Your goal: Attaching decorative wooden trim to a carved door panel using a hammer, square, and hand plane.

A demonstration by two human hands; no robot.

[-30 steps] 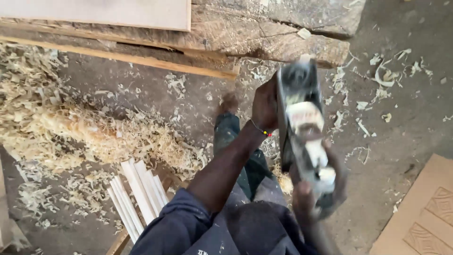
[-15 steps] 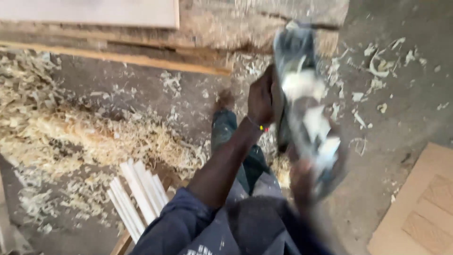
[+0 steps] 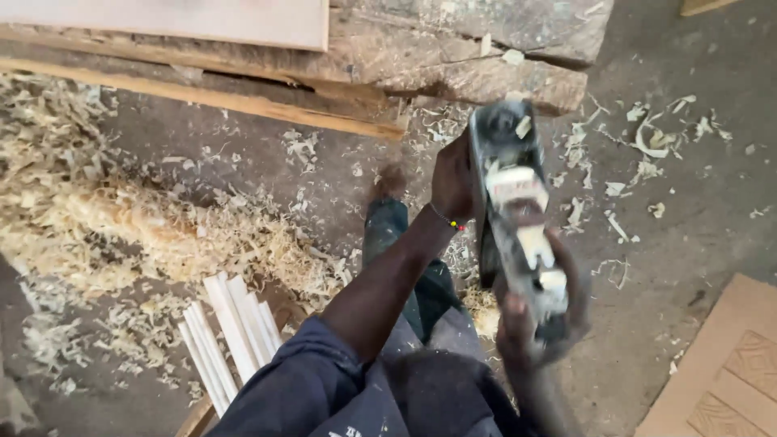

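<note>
**Hand plane held up over the shavings**

Closest in, the dark blue sleeve and grey trousers of the person fill the bottom of the view. Just past them the right hand (image 3: 526,328) wraps the rear of a hand plane (image 3: 518,214), its grip closed round the back end (blurred, so the fingers are hard to separate). The left hand (image 3: 453,182) clasps the plane's side nearer the front, grip closed on the body. Both hands hold the tool in the air, above the floor (image 3: 712,194) and the person's foot (image 3: 388,182).

Compared with 1 second ago, the plane has tilted a little and slid slightly leftward in the view, and the left hand has come further round its flank; the tool is being turned over and looked at, not pushed along wood.

To the left lies a bundle of white slats (image 3: 231,332), then a broad drift of wood shavings (image 3: 137,226). A carved wooden panel (image 3: 720,380) sits at the lower right. Furthest off, rough planks (image 3: 453,61) and a pale board (image 3: 178,16) are stacked along the top.
</note>
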